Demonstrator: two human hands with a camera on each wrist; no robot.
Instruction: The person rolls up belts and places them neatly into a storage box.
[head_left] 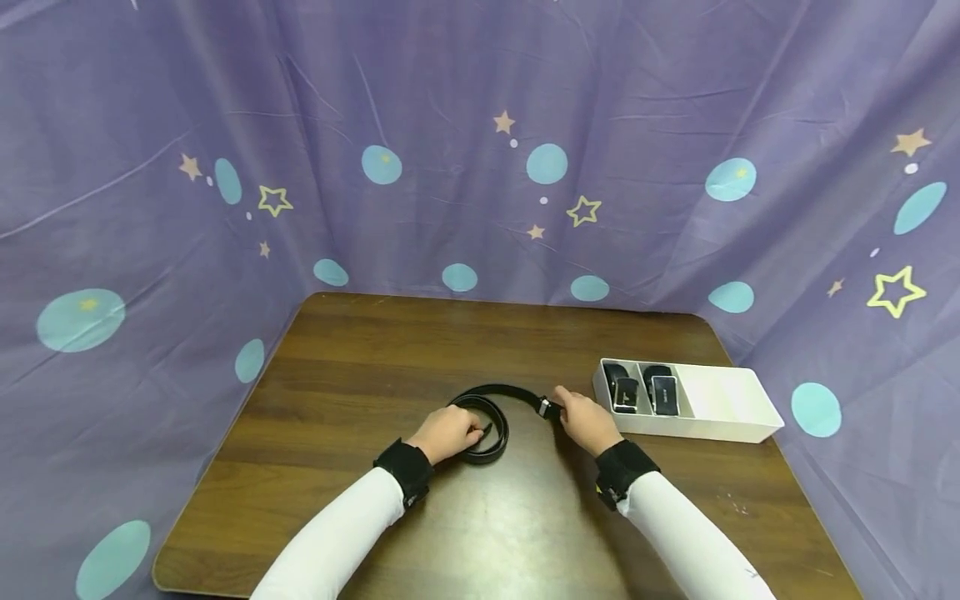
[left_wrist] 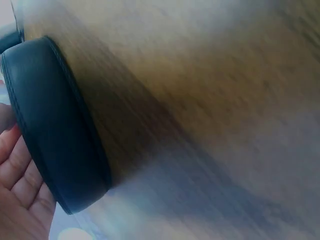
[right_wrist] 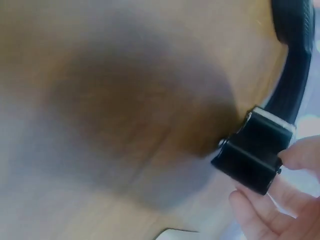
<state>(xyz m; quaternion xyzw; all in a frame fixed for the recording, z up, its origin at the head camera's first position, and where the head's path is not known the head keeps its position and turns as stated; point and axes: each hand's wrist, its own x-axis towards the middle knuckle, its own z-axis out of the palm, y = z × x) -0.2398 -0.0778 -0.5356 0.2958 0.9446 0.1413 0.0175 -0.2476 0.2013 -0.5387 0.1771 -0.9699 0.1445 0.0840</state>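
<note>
A black leather belt (head_left: 503,429) is partly rolled into a loose coil on the wooden table. My left hand (head_left: 442,433) grips the coil from the left, fingers bent at its inner end. In the left wrist view, fingers (left_wrist: 22,172) lie against the stitched strap (left_wrist: 55,125). From the coil, a length of strap arcs across to my right hand (head_left: 588,421). This hand pinches the belt's buckle (right_wrist: 255,155) by its side, thumb on one edge and fingers beneath, as the right wrist view shows.
A white divided tray (head_left: 697,427) stands just right of my right hand. Its two left compartments hold a rolled black belt (head_left: 625,394) and another rolled belt (head_left: 664,394), buckles upward. The wooden table (head_left: 360,358) ends at a purple patterned curtain (head_left: 465,208).
</note>
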